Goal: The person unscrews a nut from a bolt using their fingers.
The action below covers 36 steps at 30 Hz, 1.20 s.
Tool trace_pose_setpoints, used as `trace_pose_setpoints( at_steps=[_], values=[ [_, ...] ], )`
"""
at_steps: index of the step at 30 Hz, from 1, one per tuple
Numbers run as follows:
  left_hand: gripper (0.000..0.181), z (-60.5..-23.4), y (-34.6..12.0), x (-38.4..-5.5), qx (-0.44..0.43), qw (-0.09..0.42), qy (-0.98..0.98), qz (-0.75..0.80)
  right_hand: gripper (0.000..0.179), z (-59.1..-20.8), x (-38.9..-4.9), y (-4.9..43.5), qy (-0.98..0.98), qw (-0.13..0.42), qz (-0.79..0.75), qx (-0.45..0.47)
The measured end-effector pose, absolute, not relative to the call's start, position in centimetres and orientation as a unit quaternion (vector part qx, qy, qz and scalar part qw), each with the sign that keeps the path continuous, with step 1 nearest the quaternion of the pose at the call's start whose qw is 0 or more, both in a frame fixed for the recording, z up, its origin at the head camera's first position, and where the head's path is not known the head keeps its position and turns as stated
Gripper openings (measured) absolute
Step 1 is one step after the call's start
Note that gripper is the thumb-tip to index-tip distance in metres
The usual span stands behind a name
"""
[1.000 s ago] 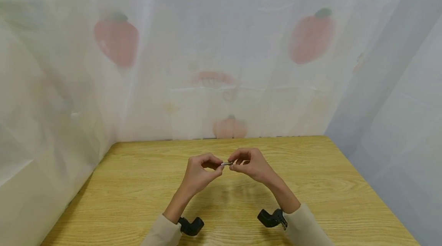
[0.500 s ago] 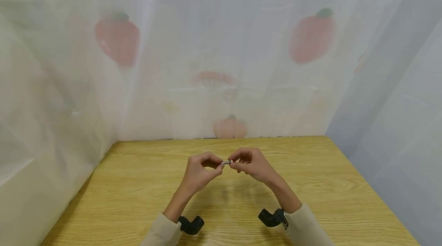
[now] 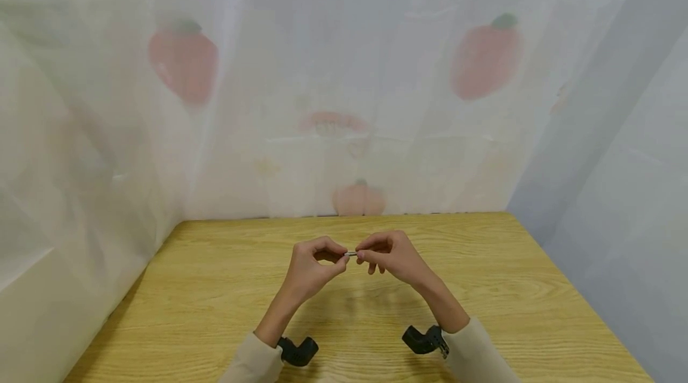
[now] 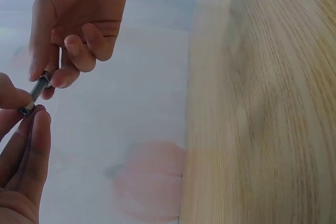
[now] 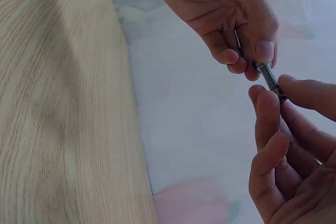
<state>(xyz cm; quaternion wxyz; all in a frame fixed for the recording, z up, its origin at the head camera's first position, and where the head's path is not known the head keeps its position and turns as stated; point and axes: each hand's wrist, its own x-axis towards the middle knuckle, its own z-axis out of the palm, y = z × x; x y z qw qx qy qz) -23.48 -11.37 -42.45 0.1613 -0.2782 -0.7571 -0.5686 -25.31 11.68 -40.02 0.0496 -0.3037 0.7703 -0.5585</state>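
A small silvery threaded bolt (image 4: 38,89) spans the gap between both hands, held above the wooden table. My left hand (image 3: 312,269) pinches one end, the bolt's head, between thumb and fingertips. At the other end, my right hand (image 3: 395,259) pinches what looks like a nut (image 5: 282,98) with thumb and index finger. Its remaining fingers hang loosely curled below. Shiny thread shows between the two sets of fingertips in both wrist views. Fingers partly cover both ends of the bolt.
A wood-grain table (image 3: 258,311) lies beneath the hands. Pale sheeting with faded fruit prints (image 3: 486,63) stands behind it and along both sides. Black wrist mounts (image 3: 298,351) sit below each hand, by the light sleeves.
The right thumb and fingers have shifted around their end of the bolt, and less of it shows between the hands. Its lower fingers now hang further down. My left hand stays nearly still.
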Motion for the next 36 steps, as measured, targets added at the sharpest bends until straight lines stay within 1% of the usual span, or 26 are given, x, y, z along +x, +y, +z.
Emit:
trace_pose_setpoints(
  at_steps=[6,10,12,13,16,19,21,26,32,36],
  values=[
    [0.009,-42.62,-11.30,-23.68,-0.281,0.162,-0.753,-0.572,0.015,-40.13,-25.22,11.69,0.769,0.020,-0.561,-0.307],
    [0.010,-42.55,-11.27,-23.62,-0.279,0.161,-0.753,-0.574,0.013,-40.24,-25.26,11.61,0.759,0.011,-0.569,-0.317],
    [0.010,-42.53,-11.27,-23.58,-0.278,0.160,-0.754,-0.574,0.016,-40.22,-25.24,11.60,0.756,0.015,-0.570,-0.320],
    [0.010,-42.51,-11.27,-23.55,-0.278,0.160,-0.754,-0.573,0.021,-40.20,-25.24,11.61,0.756,0.020,-0.570,-0.321],
    [0.009,-42.50,-11.29,-23.51,-0.277,0.160,-0.755,-0.573,0.030,-40.15,-25.32,11.71,0.759,0.045,-0.565,-0.319],
    [0.009,-42.51,-11.30,-23.50,-0.276,0.162,-0.756,-0.571,0.029,-40.16,-25.46,11.77,0.762,0.063,-0.562,-0.317],
    [0.010,-42.54,-11.30,-23.52,-0.278,0.163,-0.756,-0.569,0.024,-40.21,-25.52,11.81,0.764,0.062,-0.559,-0.317],
    [0.010,-42.52,-11.34,-23.51,-0.281,0.164,-0.755,-0.569,0.016,-40.33,-25.42,11.88,0.770,0.033,-0.552,-0.318],
    [0.008,-42.49,-11.38,-23.48,-0.281,0.161,-0.753,-0.573,0.013,-40.42,-25.32,11.69,0.750,-0.004,-0.565,-0.345],
    [0.008,-42.39,-11.41,-23.46,-0.279,0.161,-0.753,-0.574,0.011,-40.53,-25.33,11.54,0.740,-0.018,-0.575,-0.348]
  ],
)
